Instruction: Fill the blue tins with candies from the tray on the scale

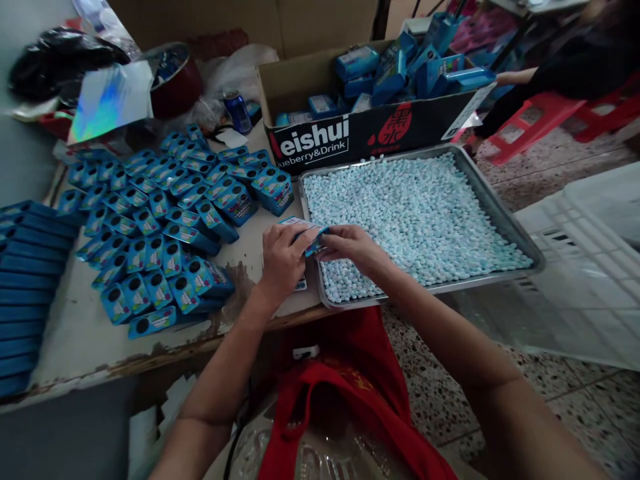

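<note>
My left hand (284, 257) is closed around a small blue box (316, 241), held above the near left corner of a metal tray (537, 261). At the box's right end, the fingers of my right hand (354, 245) are pinched on it; the fingertips are partly hidden. Pale blue and white pellets (410, 213) fill the tray. Beneath my left hand, a flat printed piece (301, 285) shows in part on the table. Many small blue boxes (160, 200) with dark round spots stand packed together to the left of my hands.
Behind the tray stands a cardboard carton (320, 143) holding blue boxes (393, 70). Flat blue pieces (30, 280) are stacked at the far left. A blue can (237, 112) stands at the back. Another person's arm (520, 77) and a red stool (530, 127) are at right.
</note>
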Tool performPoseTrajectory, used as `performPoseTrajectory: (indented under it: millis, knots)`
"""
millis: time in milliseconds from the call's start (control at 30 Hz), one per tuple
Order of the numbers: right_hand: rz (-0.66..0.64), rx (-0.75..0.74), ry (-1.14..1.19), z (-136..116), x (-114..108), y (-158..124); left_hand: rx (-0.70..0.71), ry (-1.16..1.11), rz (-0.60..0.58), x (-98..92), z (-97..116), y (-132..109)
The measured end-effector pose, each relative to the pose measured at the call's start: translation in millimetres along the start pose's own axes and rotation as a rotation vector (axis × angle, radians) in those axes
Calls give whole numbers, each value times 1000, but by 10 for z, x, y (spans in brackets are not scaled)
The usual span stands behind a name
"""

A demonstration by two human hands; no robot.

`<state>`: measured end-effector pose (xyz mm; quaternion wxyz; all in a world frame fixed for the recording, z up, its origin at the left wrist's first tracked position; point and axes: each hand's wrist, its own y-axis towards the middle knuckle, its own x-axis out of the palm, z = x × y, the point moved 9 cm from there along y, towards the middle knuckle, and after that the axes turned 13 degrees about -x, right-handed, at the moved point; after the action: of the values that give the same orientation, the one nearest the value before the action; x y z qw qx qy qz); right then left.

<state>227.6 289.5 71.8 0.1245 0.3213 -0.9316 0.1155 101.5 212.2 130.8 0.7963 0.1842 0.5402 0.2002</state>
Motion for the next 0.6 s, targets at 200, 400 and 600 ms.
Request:
performPoseTrajectory:
  millis: [200,400,600]
  knots:
    - [8,-4,-102,-7,39,27,37,5,9,-68,7,-72]
    - [78,-41,-102,23,81,57,75,38,45,-57,1,-141]
    - [118,-24,-102,88,81,29,85,40,35,-29,26,-190]
